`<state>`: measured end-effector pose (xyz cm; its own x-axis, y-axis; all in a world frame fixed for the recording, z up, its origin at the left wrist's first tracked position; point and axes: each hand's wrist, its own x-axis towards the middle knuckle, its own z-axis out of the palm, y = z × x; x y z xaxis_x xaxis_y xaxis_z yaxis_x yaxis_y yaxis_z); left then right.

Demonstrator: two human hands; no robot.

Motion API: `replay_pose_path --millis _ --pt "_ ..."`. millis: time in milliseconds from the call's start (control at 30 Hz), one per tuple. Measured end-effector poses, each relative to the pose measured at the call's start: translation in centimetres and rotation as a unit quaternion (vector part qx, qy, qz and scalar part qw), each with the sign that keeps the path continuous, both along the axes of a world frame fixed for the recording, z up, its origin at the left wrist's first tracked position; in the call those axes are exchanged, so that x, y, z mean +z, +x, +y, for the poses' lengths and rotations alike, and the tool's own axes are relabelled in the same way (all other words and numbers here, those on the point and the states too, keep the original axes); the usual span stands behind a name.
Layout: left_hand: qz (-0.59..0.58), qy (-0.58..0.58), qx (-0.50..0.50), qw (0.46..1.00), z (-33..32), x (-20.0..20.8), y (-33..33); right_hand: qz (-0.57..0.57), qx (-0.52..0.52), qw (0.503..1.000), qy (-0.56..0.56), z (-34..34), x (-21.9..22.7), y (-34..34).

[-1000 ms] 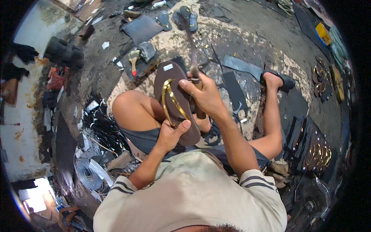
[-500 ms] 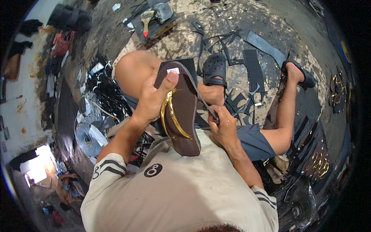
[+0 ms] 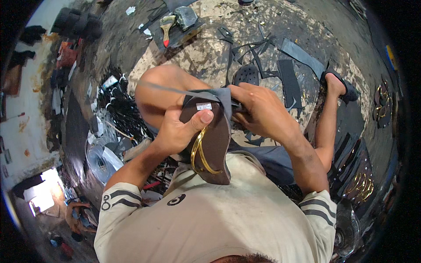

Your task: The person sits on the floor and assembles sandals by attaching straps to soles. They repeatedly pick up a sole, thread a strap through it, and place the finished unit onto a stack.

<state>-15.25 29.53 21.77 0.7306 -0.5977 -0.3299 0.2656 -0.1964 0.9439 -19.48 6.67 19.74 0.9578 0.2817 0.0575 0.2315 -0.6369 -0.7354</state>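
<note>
A brown flip-flop sandal [image 3: 215, 147] with gold straps and a small white label near its toe is held toe-up before my chest. My left hand [image 3: 177, 131] grips its left side, thumb pressed on the footbed just below the label. Dark grey sheet material [image 3: 224, 100] sticks out around the toe and right edge of the sole. Closed beside the toe, my right hand [image 3: 263, 111] holds a long thin knife [image 3: 169, 88], its blurred blade reaching left past the toe. The right fingers partly hide its handle.
Dark offcuts [image 3: 258, 55] and strips lie on the floor ahead, beyond my clog [image 3: 246, 75]. A red-tipped brush [image 3: 166, 30] rests at the far left. Clear plastic [image 3: 101, 155] and a black bundle [image 3: 118, 98] are on the left; gold straps [image 3: 362, 186] and a fan [image 3: 346, 232] on the right.
My right hand has moved up from the sole's right edge to beside the toe, and the blade has swung to point left. The sandal has shifted slightly toward me.
</note>
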Motion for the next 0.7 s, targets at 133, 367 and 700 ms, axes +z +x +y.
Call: replay_pose_path --millis 133,367,700 --pt "0.003 -0.003 -0.088 0.996 -0.7 0.8 0.1 -0.079 0.028 0.993 0.079 1.6 0.5 3.0" --pt "0.032 -0.14 -0.034 0.989 -3.3 -3.4 1.8 0.174 -0.138 0.91 0.35 -1.8 2.2 -0.7" --pt "0.108 -0.426 0.102 0.892 -12.4 -6.1 -2.4 -0.014 -0.401 0.744 0.534 -1.2 0.0 -3.6"
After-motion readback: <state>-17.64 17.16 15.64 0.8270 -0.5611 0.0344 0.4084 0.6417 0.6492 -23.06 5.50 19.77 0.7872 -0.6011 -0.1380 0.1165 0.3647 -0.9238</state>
